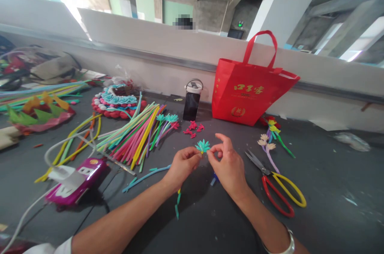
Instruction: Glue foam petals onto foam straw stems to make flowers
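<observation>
Flower (203, 145) pinched in left hand (183, 167), right hand (230, 166) narrowed at its edge, perhaps touching.

Flower (203, 145) matt; scissor blades (258, 164) metal; power strip (97, 174) glossy.

table (333, 174): dark and flat, with lots of bright things on it.
red bag (249, 90): stands up at the back.
bottle (197, 87): stands just beside the bag, with a black phone (191, 107) upright in front.
small red bits (192, 128): in a bunch, near the phone.
scissors (270, 177): on the right side, a little open, one handle red, one yellow.
flowers (267, 144): some pale, some yellow and red, behind the scissors.
fuzzy sticks (132, 138): a big pile, many colors, left of the middle.
purple plug box (81, 180): at the front left, a white plug in it.
crown shape (39, 117): far left, orange, green and pink.
</observation>
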